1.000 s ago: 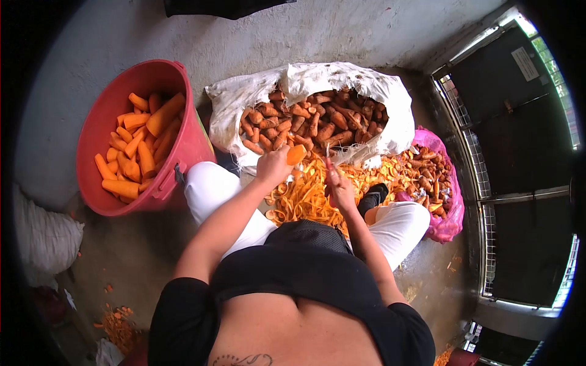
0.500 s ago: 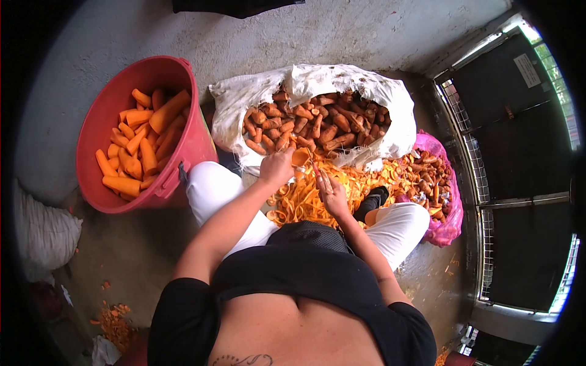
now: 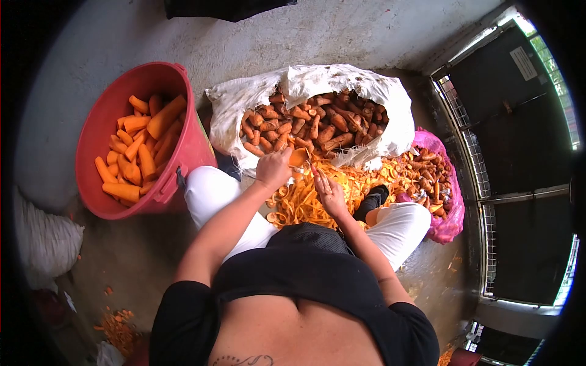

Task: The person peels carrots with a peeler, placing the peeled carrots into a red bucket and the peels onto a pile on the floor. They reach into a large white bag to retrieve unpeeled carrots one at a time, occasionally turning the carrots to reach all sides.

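My left hand [image 3: 274, 168] is closed around a carrot [image 3: 298, 157], whose peeled orange end points toward my right hand. The right hand [image 3: 330, 194] is closed on a slim peeler [image 3: 314, 168] with a reddish part, held close to the carrot's end; the fingers hide much of it. Below both hands, a heap of orange peelings [image 3: 305, 198] lies between my legs. Just beyond them, unpeeled carrots [image 3: 332, 122] fill a torn white sack [image 3: 397, 122] lying on its side.
To the left stands a red tub [image 3: 91, 183] holding peeled carrots [image 3: 146, 161]. A pink bag [image 3: 450, 226] of carrot ends and scraps sits at the right, by dark doors [image 3: 525, 158]. A white sack [image 3: 52, 235] and loose scraps [image 3: 119, 329] lie at lower left.
The carrot has turned slightly in my left hand, and both hands have shifted only a little. The view has tilted slightly; the tub and sacks stand as before.
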{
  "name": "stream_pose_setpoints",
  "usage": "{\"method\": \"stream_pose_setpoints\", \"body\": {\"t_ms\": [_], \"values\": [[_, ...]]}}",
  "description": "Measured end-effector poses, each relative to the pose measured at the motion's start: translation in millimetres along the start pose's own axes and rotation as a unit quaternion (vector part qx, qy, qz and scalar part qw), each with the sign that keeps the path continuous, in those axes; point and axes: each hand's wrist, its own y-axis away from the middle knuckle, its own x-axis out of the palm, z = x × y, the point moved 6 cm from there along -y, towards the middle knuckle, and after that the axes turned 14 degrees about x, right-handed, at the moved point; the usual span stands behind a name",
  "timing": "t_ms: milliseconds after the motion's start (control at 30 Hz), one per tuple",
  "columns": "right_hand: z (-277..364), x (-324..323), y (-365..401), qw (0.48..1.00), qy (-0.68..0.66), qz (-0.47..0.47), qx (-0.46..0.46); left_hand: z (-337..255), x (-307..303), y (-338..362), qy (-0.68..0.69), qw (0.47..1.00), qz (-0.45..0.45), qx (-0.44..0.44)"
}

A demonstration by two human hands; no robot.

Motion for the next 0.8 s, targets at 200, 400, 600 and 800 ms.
{"method": "stream_pose_setpoints", "body": {"t_ms": [200,400,600,800], "values": [[9,0,5,0.999,0.014,-0.032,-0.012,-4,-12,2,-0.028,0.998,-0.052,0.039],[3,2,1,1.000,0.015,-0.009,0.018,-3,-15,2,-0.046,0.995,-0.065,0.059],[3,3,-1,0.998,-0.001,0.006,0.062,-3,-17,2,-0.006,0.996,-0.081,0.031],[-1,3,-4,0.996,0.006,0.006,0.087,6,5,5,0.089,0.992,-0.046,-0.080]]}}
